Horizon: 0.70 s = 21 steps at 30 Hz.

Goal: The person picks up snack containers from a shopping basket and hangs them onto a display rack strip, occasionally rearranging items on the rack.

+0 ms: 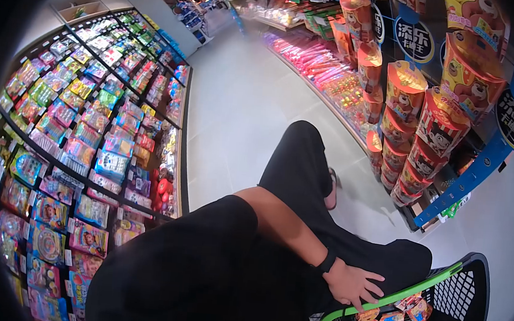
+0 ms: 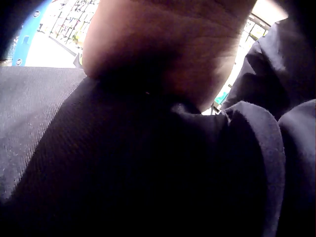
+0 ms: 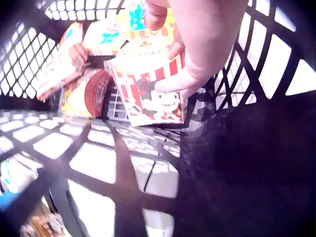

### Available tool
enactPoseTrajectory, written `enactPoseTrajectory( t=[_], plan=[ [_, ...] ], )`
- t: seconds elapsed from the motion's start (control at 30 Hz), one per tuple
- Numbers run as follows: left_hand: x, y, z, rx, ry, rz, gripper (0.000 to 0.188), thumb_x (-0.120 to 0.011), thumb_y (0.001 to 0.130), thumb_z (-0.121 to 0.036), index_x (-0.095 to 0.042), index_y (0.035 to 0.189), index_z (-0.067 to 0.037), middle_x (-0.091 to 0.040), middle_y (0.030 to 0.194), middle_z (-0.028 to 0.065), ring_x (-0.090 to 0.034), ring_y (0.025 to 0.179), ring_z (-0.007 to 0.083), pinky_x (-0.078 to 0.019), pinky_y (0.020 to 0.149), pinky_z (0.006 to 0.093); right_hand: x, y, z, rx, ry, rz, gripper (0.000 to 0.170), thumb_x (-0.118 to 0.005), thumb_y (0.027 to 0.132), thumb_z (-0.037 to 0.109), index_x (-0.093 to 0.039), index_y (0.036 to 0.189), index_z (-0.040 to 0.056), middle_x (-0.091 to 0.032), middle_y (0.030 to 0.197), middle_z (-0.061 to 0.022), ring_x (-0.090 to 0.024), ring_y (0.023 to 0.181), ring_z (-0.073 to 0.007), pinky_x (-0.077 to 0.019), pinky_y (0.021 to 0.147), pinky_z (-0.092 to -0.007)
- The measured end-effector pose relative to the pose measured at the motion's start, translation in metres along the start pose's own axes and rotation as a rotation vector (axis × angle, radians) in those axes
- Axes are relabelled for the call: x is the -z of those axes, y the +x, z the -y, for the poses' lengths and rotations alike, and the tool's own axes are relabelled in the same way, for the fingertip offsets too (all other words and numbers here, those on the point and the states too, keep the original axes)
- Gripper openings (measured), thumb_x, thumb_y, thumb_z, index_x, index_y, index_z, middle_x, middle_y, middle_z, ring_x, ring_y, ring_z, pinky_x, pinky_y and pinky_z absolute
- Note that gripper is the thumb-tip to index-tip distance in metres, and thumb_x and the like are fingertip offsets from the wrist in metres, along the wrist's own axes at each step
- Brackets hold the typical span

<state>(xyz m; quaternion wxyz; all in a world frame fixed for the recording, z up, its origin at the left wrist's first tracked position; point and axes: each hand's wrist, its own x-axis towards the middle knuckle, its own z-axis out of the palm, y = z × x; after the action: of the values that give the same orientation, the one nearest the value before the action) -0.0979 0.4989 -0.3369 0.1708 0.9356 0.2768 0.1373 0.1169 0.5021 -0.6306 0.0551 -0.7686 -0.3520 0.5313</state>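
Note:
My left hand [image 1: 353,283] lies with fingers spread on the dark trouser leg [image 1: 391,258], its fingertips right at the green rim [image 1: 403,293] of a black shopping basket [image 1: 472,298]. From close up, the left wrist view shows the heel of that palm on dark cloth. Down inside the basket, my right hand [image 3: 205,49] grips a red-and-white striped snack pack [image 3: 168,106] with a cartoon face, the thumb across its front. Beside it lie other orange snack packs [image 3: 81,94]. In the head view the rim hides most of the right hand.
Hanging columns of orange snack packs [image 1: 404,90] stand at the right, edged by a blue display strip [image 1: 463,189]. A rack of colourful packets [image 1: 79,116] fills the left side. Between them runs a pale tiled aisle [image 1: 231,104]. Pink tube-shaped goods [image 1: 301,55] line a low shelf.

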Motion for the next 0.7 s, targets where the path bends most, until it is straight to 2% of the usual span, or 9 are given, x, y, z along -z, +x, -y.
enactPoseTrajectory(
  t=[0.13, 0.23, 0.5, 0.6, 0.7],
  plan=[
    [-0.004, 0.003, 0.003, -0.009, 0.034, 0.019, 0.041, -0.057, 0.084, -0.034, -0.059, 0.125, -0.028, -0.044, 0.141, 0.0069, -0.028, 0.138, 0.0308, -0.0102, 0.112, 0.0608, 0.000, 0.005, -0.003, -0.020, -0.007, -0.009, 0.042, -0.053, 0.084, 0.027, -0.055, 0.114, -0.0023, -0.057, 0.113, -0.0273, -0.056, 0.107, -0.0409, -0.0443, 0.091, -0.0481],
    [0.001, 0.006, 0.010, -0.013, -0.054, -0.013, 0.043, -0.063, 0.079, -0.032, -0.061, 0.121, -0.023, -0.044, 0.140, 0.0094, -0.029, 0.137, 0.0310, -0.0129, 0.112, 0.0592, -0.001, 0.008, -0.003, -0.039, -0.003, -0.024, 0.041, -0.053, 0.084, 0.027, -0.057, 0.113, -0.0022, -0.058, 0.111, -0.0272, -0.057, 0.106, -0.0409, -0.0451, 0.090, -0.0481],
    [-0.004, 0.008, 0.011, 0.013, -0.137, -0.015, 0.045, -0.062, 0.074, -0.029, -0.060, 0.118, -0.018, -0.043, 0.140, 0.0123, -0.029, 0.137, 0.0341, -0.0133, 0.112, 0.0609, 0.007, 0.029, -0.024, -0.017, -0.016, -0.072, 0.040, -0.054, 0.082, 0.027, -0.061, 0.109, -0.0017, -0.061, 0.108, -0.0272, -0.059, 0.103, -0.0410, -0.0473, 0.087, -0.0483],
    [0.018, 0.012, 0.012, 0.047, -0.078, 0.057, 0.051, -0.065, 0.070, -0.033, -0.058, 0.119, -0.020, -0.048, 0.132, 0.0112, -0.034, 0.132, 0.0330, -0.0192, 0.111, 0.0581, 0.012, 0.031, -0.047, -0.021, -0.049, -0.178, 0.039, -0.054, 0.081, 0.027, -0.062, 0.107, -0.0015, -0.062, 0.106, -0.0271, -0.060, 0.101, -0.0410, -0.0481, 0.086, -0.0483],
    [0.020, 0.017, 0.015, 0.091, -0.075, 0.190, 0.053, -0.064, 0.077, -0.031, -0.054, 0.128, -0.021, -0.042, 0.141, 0.0110, -0.029, 0.137, 0.0326, -0.0206, 0.109, 0.0582, 0.021, 0.029, -0.065, -0.136, -0.114, -0.393, 0.039, -0.055, 0.081, 0.027, -0.064, 0.106, -0.0013, -0.063, 0.105, -0.0271, -0.061, 0.100, -0.0410, -0.0489, 0.085, -0.0483]
  ],
)
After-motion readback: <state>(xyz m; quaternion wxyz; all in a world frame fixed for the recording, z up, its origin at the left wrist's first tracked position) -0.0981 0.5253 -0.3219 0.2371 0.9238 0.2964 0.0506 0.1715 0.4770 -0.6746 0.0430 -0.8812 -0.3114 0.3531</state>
